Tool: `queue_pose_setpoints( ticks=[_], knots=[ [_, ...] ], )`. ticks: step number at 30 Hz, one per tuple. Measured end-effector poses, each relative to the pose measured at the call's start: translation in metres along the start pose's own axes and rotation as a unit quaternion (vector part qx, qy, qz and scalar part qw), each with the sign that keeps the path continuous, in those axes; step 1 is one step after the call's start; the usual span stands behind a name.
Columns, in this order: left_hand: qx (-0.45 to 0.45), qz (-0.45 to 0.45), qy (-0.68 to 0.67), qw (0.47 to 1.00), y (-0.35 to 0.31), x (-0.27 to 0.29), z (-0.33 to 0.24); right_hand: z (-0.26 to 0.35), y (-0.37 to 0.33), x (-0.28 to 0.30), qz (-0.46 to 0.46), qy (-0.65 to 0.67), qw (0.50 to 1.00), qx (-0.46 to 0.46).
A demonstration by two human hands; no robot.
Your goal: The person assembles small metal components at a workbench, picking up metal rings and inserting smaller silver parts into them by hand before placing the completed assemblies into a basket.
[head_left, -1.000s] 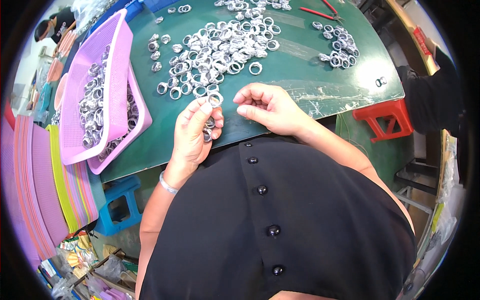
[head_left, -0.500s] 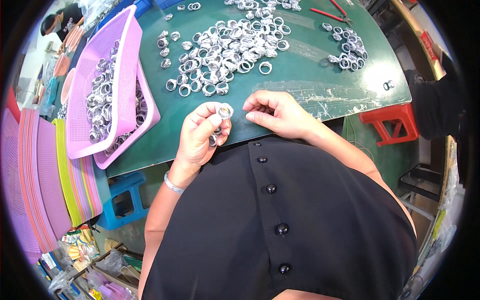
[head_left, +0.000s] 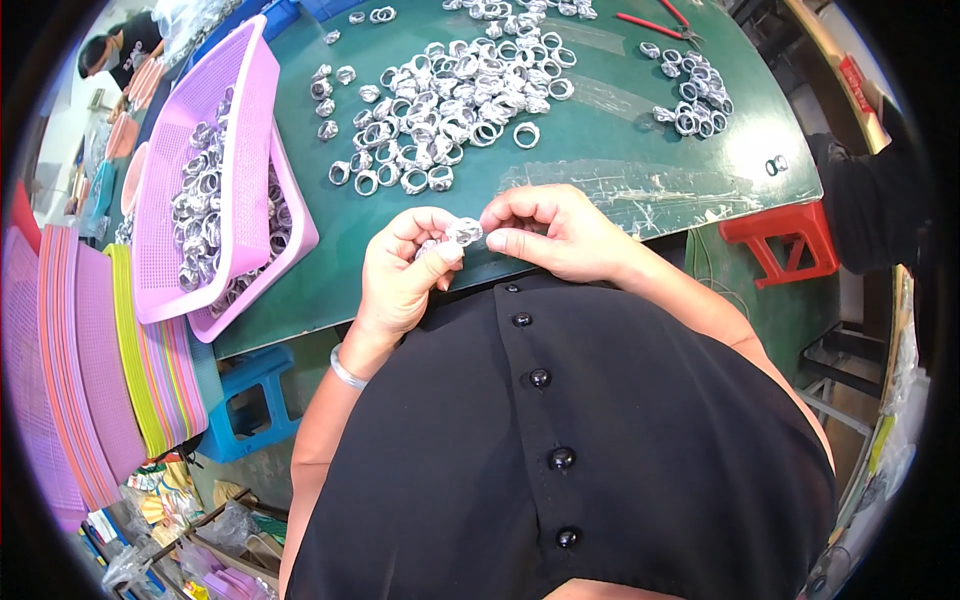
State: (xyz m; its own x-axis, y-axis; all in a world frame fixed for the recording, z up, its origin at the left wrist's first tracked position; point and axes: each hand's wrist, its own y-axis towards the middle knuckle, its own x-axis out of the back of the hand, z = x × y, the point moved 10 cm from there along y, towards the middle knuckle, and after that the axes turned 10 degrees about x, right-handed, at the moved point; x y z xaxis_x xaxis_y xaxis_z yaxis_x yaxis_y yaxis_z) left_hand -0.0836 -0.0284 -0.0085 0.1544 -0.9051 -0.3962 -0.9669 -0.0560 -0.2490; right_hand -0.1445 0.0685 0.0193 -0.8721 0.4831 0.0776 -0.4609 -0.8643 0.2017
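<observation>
Over the near edge of the green desk [head_left: 640,140], the left hand [head_left: 400,275] and right hand [head_left: 555,235] meet, both pinching one small silvery ring [head_left: 463,232] between fingertips. A heap of rings [head_left: 450,95] lies beyond; pink baskets [head_left: 215,180] sit left.

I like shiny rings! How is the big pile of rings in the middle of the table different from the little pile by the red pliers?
The big pile has many more rings and spreads wide; the little pile is a small, tight cluster. The big pile lies near the pink basket; the little pile lies toward the table's right side, below the red pliers. Both are silvery rings on the green table.
</observation>
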Motion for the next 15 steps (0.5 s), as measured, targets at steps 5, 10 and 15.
queue_pose_setpoints(
  ticks=[5,10,15],
  knots=[
    [-0.071,-0.062,0.09,0.991,-0.005,0.006,-0.012,0.0,0.0,-0.005,-0.004,0.049,0.999,-0.003],
    [-0.116,-0.086,0.065,0.987,-0.005,0.011,-0.019,0.003,0.007,-0.009,-0.004,0.05,0.999,0.011],
    [-0.149,-0.125,0.072,0.978,-0.009,0.017,-0.027,0.008,0.015,-0.012,-0.007,0.042,0.999,0.025]
  ],
)
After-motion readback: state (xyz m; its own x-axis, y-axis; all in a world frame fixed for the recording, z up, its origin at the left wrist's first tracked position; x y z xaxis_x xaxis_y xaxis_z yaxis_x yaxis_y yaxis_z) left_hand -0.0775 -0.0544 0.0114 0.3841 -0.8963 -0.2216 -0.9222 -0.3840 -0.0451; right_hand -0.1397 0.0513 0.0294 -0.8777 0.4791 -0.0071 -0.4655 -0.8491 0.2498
